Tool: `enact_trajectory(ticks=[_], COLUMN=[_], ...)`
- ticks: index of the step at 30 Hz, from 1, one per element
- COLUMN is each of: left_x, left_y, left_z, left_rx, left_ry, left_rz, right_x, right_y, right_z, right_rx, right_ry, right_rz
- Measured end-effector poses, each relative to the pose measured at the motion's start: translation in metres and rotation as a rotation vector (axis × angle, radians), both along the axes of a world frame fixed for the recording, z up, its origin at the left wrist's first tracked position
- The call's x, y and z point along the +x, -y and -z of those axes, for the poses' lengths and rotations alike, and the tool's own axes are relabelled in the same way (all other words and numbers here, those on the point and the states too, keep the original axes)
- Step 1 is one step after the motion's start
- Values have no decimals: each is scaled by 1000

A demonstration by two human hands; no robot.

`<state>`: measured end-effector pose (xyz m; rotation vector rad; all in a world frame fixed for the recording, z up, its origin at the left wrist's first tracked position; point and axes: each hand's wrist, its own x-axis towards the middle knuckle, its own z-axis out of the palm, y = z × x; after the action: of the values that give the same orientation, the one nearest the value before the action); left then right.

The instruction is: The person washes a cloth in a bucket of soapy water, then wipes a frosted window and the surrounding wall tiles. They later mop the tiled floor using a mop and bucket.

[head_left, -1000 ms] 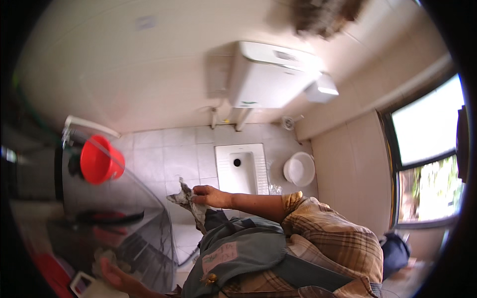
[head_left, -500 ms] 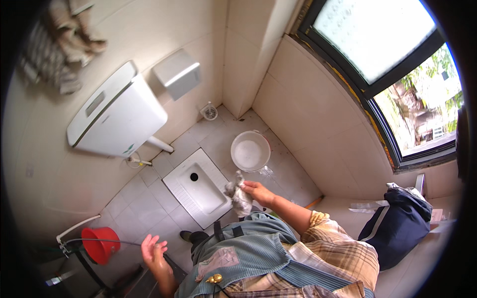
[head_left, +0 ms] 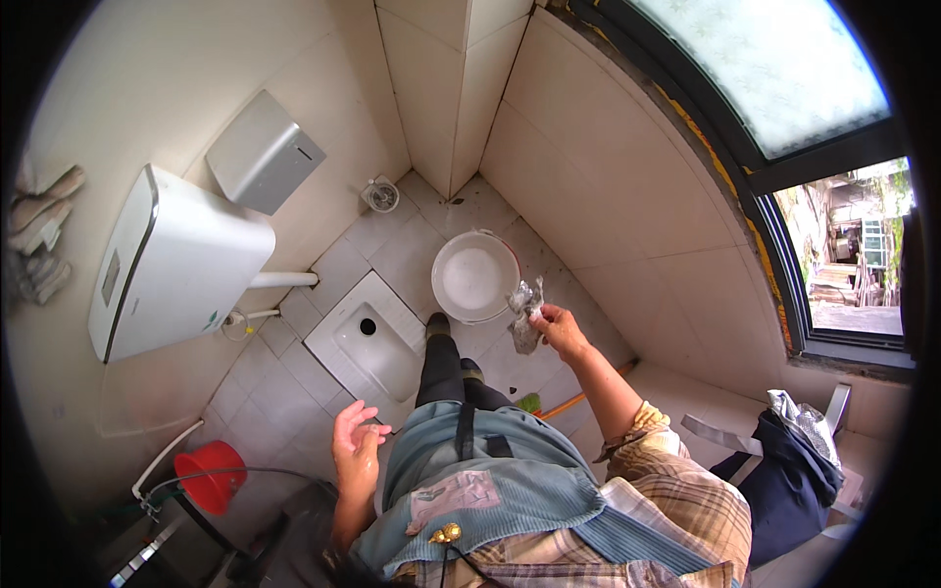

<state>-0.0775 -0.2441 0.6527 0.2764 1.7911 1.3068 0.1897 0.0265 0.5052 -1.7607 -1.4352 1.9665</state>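
Note:
A wet grey cloth (head_left: 525, 328) hangs bunched from my right hand (head_left: 561, 330), whose fingers are closed on its edge. It is just right of the white bucket (head_left: 476, 277), at the rim in this view; their heights I cannot tell. Pale liquid or a pale inside shows in the bucket. My left hand (head_left: 357, 438) is raised with nothing in it, fingers apart and slightly curled. Below it in the picture, nearest to it, is the lower edge of the white squat toilet (head_left: 380, 359) set in the floor.
A white cistern (head_left: 181, 260) and a grey paper dispenser (head_left: 263, 154) are on the left wall. A toilet brush holder (head_left: 380, 195) stands near the corner. A red bucket (head_left: 211, 477) sits lower left beside a hose. At right are a dark blue bag (head_left: 784, 470) and a window (head_left: 848, 260).
My right hand has carried the cloth from beside the toilet to the right of the white bucket. One foot has stepped forward beside the toilet. The view has shifted.

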Motion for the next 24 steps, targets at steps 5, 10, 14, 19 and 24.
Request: enact_trajectory(ticks=[5,10,14,19,24], left_x=[-19,-21,-2,42,80], left_y=[-62,-107,-122,-142,-172], left_z=[47,107,172,308,423], left_rx=[-42,-120,-156,-278,-225], left_ry=[59,219,294,520,685], left_rz=[32,28,88,7,-35], right_x=[-23,-37,-66,-100,-106], right_y=[-46,-75,-99,-130,-150], right_z=[28,120,198,321,446], right_rx=[21,247,369,458,680], right_ry=[85,289,362,457,540], right_rz=[-99,-273,-530,-852,-1182])
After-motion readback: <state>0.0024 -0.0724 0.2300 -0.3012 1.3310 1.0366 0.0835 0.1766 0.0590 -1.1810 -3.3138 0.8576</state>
